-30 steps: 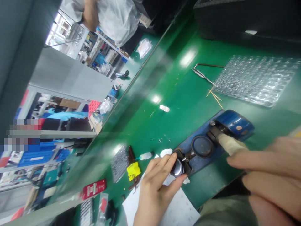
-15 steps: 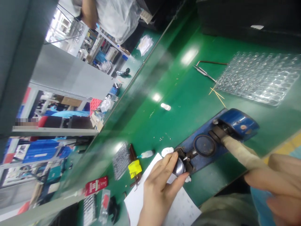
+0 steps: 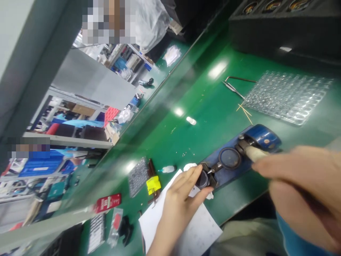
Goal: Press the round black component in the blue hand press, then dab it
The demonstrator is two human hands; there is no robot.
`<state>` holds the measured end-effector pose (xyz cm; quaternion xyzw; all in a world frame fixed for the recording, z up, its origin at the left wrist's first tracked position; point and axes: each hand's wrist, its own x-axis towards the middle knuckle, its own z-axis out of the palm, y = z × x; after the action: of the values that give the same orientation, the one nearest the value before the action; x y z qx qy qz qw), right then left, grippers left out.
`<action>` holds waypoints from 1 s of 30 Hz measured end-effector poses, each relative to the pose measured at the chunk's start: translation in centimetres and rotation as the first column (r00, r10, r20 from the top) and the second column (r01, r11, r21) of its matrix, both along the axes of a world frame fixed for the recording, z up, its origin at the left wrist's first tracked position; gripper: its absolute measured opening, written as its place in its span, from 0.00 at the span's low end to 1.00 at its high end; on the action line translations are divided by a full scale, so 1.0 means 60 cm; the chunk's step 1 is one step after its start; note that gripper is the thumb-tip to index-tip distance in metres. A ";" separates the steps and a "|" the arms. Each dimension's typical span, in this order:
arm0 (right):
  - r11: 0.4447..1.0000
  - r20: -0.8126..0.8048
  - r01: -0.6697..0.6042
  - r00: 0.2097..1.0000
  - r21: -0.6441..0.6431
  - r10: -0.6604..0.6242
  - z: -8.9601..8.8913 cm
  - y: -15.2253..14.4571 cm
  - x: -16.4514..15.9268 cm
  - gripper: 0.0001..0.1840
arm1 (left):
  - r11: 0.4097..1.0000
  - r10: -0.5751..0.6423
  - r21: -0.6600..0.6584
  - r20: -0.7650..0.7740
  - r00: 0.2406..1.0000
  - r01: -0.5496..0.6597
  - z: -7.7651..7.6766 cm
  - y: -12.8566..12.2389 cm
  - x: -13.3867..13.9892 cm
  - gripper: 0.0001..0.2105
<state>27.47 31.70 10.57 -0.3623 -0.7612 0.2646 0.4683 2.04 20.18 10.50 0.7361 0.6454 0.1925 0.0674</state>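
Note:
A blue bench fixture (image 3: 234, 170) stands on the green bench, with a round dark disc (image 3: 229, 158) on an arm at its middle. At its near-left end, my left hand (image 3: 181, 199) pinches a small round dark part (image 3: 203, 179) between thumb and fingers, against the fixture's jaws. A pale wrapped lever handle (image 3: 255, 153) sticks out of the fixture's blue rounded end. My right hand (image 3: 298, 188), smeared by motion, is closed around that handle and hides most of it. Under my left hand lies a white paper sheet (image 3: 195, 227).
A clear plastic tray (image 3: 287, 97), tweezers (image 3: 234, 89) and thin yellow sticks (image 3: 245, 113) lie beyond the fixture. A black box (image 3: 282, 42) stands at upper right. To the left are a small bottle (image 3: 168, 169), a yellow-tagged tool (image 3: 153, 185) and a red container (image 3: 109, 203).
My right hand has come leftward and up over the lever handle, covering more of it. The round part's face looks dark instead of shiny. My left hand stays at the fixture; the view shifted slightly.

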 end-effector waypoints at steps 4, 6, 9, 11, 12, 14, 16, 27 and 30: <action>0.989 0.225 0.106 0.966 0.103 -0.127 0.058 0.082 -0.065 0.21 | 1.000 0.015 -0.009 -0.013 1.000 -0.015 0.006 0.003 0.008 0.25; 0.992 0.288 0.109 0.950 0.064 -0.123 0.063 0.122 -0.094 0.16 | 1.000 0.030 -0.002 -0.015 0.999 -0.031 0.008 0.005 0.013 0.23; 0.998 0.394 0.056 0.918 0.009 -0.055 0.050 0.158 -0.112 0.13 | 0.999 0.025 0.034 -0.007 1.000 -0.024 0.009 0.006 0.016 0.22; 0.994 0.405 0.092 0.908 0.061 -0.109 0.040 0.157 -0.104 0.18 | 0.998 0.019 0.065 0.007 1.000 -0.019 0.010 0.002 0.014 0.22; 0.983 0.367 0.136 0.914 0.124 -0.173 0.037 0.147 -0.095 0.21 | 0.996 0.021 0.087 0.021 1.000 -0.023 0.011 -0.002 0.012 0.22; 0.948 0.218 0.212 0.940 0.236 -0.264 0.030 0.109 -0.074 0.19 | 0.991 0.051 0.116 0.100 0.994 -0.063 0.014 -0.019 0.008 0.26; 0.960 0.086 0.147 0.981 0.237 -0.171 0.021 0.055 -0.059 0.11 | 0.988 0.086 0.098 0.293 0.952 -0.119 0.018 -0.046 0.006 0.31; 0.784 -0.191 -0.621 0.767 0.019 0.612 -0.026 -0.154 -0.153 0.24 | 0.980 0.114 -0.054 0.939 0.324 -0.190 -0.002 -0.201 0.037 0.35; 0.769 -0.168 -0.639 0.758 -0.003 0.630 -0.022 -0.177 -0.170 0.18 | 0.976 0.065 -0.001 0.954 0.292 -0.216 -0.006 -0.230 0.029 0.32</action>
<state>17.24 21.06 9.28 -0.0751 -0.7911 0.4581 0.3984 3.79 6.40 10.11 0.4242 0.5297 0.6346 0.3699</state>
